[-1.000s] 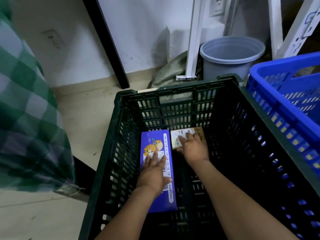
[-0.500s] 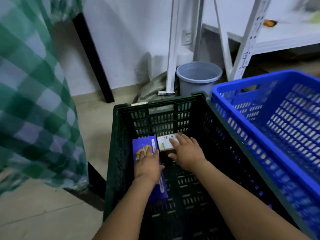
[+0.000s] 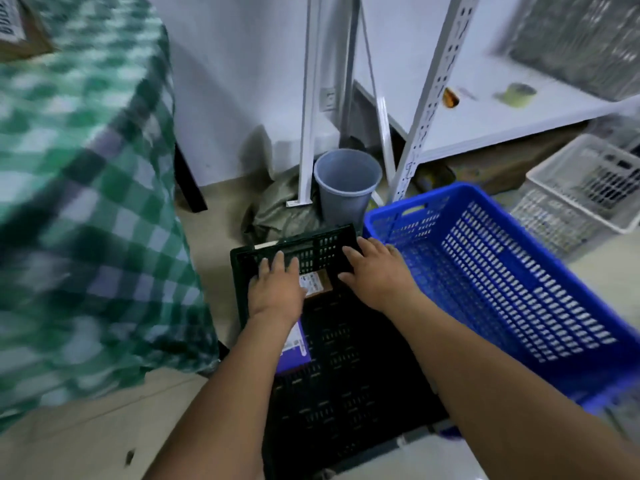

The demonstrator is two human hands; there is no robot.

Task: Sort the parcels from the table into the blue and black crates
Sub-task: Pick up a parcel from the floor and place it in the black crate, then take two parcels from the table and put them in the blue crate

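The black crate stands on the floor below me. A purple box parcel lies on its bottom, mostly hidden under my left forearm. A small brown parcel with a white label lies at the crate's far end. My left hand hovers above the crate with fingers straight, holding nothing. My right hand is beside it, fingers spread and relaxed, also holding nothing. The blue crate stands to the right, touching the black one, with no parcel visible inside.
A table with a green checked cloth fills the left; a brown box sits on it. Behind the crates stand a grey bucket, white shelf legs and a grey sack. A white basket stands at the right.
Both hands have lifted off the two parcels and risen out of the black crate. The camera has pulled up and back, so more of the table and shelf shows.
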